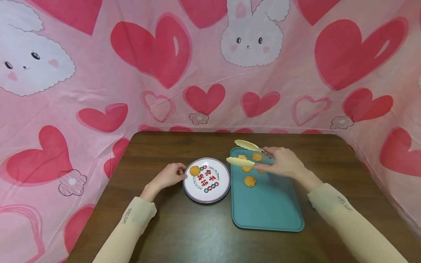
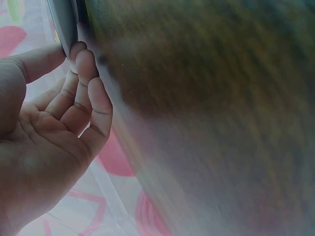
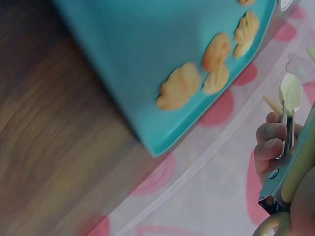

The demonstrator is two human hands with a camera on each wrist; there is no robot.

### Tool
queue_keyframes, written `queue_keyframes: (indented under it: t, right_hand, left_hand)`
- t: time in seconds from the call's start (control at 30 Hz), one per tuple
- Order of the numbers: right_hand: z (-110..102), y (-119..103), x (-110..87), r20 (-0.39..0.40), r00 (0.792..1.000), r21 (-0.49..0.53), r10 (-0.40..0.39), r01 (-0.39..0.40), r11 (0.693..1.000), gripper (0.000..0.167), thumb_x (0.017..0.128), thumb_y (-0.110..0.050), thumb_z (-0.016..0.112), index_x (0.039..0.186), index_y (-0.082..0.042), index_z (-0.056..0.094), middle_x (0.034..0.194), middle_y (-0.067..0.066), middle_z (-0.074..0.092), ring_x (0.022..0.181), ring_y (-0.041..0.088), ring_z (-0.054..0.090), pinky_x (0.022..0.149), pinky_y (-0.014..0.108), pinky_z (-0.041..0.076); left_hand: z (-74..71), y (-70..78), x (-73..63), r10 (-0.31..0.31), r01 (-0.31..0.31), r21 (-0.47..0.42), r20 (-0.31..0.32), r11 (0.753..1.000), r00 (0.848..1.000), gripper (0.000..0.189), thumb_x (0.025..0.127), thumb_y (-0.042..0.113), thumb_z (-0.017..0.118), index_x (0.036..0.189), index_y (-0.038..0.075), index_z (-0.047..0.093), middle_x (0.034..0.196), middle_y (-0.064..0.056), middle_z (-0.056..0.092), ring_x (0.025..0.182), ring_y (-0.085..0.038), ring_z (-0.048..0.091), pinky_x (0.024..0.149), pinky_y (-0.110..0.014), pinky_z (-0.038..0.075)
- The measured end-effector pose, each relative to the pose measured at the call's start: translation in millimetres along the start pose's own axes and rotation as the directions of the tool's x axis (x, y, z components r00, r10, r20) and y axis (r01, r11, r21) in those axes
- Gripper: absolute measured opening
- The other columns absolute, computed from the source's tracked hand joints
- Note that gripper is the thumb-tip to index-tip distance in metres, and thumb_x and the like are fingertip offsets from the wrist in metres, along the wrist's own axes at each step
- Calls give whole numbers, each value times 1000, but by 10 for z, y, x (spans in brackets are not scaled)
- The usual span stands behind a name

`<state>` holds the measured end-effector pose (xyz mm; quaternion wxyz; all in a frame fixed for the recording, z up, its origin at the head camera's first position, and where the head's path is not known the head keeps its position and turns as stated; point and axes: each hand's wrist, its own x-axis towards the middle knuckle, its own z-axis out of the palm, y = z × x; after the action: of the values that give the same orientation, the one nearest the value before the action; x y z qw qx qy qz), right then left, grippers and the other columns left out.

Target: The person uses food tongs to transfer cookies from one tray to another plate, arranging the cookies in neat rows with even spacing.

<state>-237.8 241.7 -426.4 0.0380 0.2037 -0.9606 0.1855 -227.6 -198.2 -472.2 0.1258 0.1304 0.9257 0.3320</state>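
My left hand (image 1: 171, 174) is at the left edge of a white plate (image 1: 219, 174) with red lettering. In the left wrist view, thumb and fingertips pinch the plate's rim (image 2: 64, 24). One swirled cookie (image 1: 194, 170) lies on the plate's upper left. My right hand (image 1: 285, 162) grips tongs (image 1: 241, 162) with cream scalloped tips, spread apart over the far end of a teal tray (image 1: 268, 208). Below the tips, several cookies (image 1: 250, 181) lie on the tray, some partly hidden by tongs and hand. In the right wrist view the tongs (image 3: 290, 93) hold nothing.
Plate and tray stand side by side, nearly touching, on a dark brown wooden table (image 1: 171, 233). Behind the table's far edge hangs a pink cloth (image 1: 204, 73) printed with hearts and rabbits, which also runs along both sides.
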Motion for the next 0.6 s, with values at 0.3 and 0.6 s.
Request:
queue_keyframes:
  t: [0.3, 0.6]
  right_hand:
    - [-117, 262, -194, -14, 999, -67, 34, -35, 997, 97, 75, -78, 64, 134, -1, 61, 119, 16, 68, 96, 30, 67, 77, 52, 53]
    - [-176, 472, -399, -17, 997, -93, 76, -77, 993, 93, 77, -74, 67, 134, 0, 60, 122, 19, 67, 104, 37, 65, 84, 58, 49]
  left_hand:
    - [5, 24, -24, -13, 13, -16, 5, 1000, 1000, 34, 90, 13, 74, 120, -1, 66, 79, -3, 60, 68, -19, 53, 61, -31, 46]
    - [9, 24, -26, -17, 17, -15, 0, 1000, 1000, 35, 90, 14, 74, 121, -1, 66, 81, -3, 61, 70, -19, 53, 63, -31, 47]
